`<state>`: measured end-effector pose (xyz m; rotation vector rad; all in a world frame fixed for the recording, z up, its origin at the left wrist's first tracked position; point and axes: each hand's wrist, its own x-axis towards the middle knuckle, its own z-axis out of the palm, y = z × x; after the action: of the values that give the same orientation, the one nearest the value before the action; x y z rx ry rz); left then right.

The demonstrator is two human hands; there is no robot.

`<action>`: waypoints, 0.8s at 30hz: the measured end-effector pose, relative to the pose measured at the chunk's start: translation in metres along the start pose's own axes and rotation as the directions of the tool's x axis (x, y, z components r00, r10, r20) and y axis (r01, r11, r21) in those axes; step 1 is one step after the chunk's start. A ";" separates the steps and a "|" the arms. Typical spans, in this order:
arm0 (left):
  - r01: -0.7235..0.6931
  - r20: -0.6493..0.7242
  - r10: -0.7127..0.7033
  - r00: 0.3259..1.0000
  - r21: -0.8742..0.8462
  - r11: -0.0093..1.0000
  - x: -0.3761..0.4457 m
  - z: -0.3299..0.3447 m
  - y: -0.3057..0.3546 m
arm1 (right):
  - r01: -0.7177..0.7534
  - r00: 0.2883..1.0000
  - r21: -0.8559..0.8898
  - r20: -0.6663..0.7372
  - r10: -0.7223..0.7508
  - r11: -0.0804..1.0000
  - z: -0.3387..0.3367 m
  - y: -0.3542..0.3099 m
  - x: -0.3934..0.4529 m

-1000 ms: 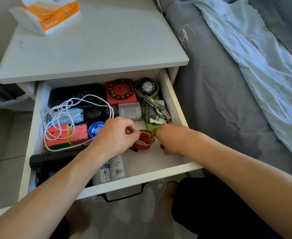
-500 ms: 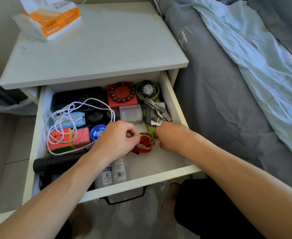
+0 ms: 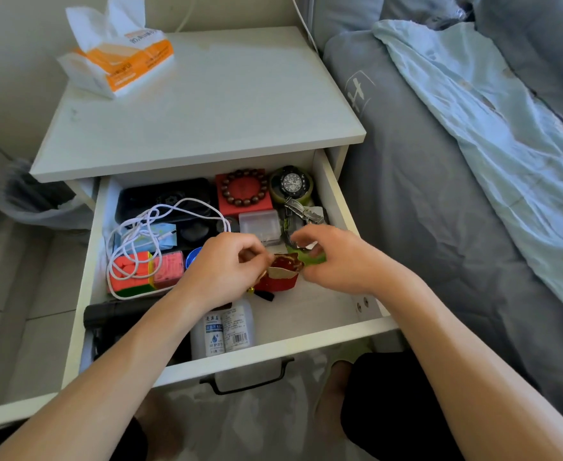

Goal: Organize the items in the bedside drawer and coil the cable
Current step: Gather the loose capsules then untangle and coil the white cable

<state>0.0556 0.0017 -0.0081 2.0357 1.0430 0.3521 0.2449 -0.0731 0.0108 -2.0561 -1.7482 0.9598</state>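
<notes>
Bed [image 3: 439, 201] with grey cover and pale blue sheet runs along the right; white nightstand [image 3: 207, 104] beside it, tissue pack [image 3: 120, 58] on its top at the back left. Drawer [image 3: 336, 201] pulled out, holding – back row – a black case [image 3: 160, 197], a red box [image 3: 243, 207] with a bead bracelet [image 3: 245, 191] on it, and a black watch [image 3: 291, 184] on a green roll. White cable [image 3: 147, 234] lies loosely looped, uncoiled, over the cube puzzles [image 3: 133, 271] at the drawer's left side. 2 white bottles [image 3: 223, 327] lie at the front, a black cylinder [image 3: 117, 312] just left of them. Left hand [image 3: 223, 264] – fingers curled, pinching the rim of a small red pouch [image 3: 280, 274] at drawer centre. Right hand [image 3: 333, 257] is just beside the pouch, fingers bent over it; cannot tell whether it grips anything. A clear plastic box [image 3: 260, 224] and a metal watch band [image 3: 303, 211] lie just behind the hands.
</notes>
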 end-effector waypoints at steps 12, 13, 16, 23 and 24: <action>-0.062 -0.090 0.050 0.995 -0.144 0.988 -0.017 -0.013 0.007 | 0.155 0.977 0.037 -0.155 -0.148 0.987 0.002 -0.017 -0.006; -0.090 -0.129 0.081 0.988 -0.065 0.994 -0.018 -0.013 0.007 | 0.146 0.978 0.061 -0.159 -0.135 0.987 0.001 -0.018 -0.008; -0.117 -0.177 0.124 0.976 0.050 0.992 -0.021 -0.015 0.009 | 0.075 0.992 0.071 -0.110 -0.067 0.995 -0.007 -0.016 -0.013; -0.089 -0.150 0.114 0.982 0.166 0.982 -0.023 -0.026 0.003 | -0.025 0.974 -0.026 -0.228 0.018 0.999 -0.021 0.003 -0.019; -0.074 -0.196 0.102 0.975 0.144 0.987 -0.021 -0.029 0.001 | -0.045 0.958 -0.003 -0.285 0.042 0.999 -0.023 0.007 -0.019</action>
<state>0.0270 0.0004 0.0129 2.2083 1.1281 0.5590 0.2638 -0.0881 0.0295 -2.1242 -1.5657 0.6278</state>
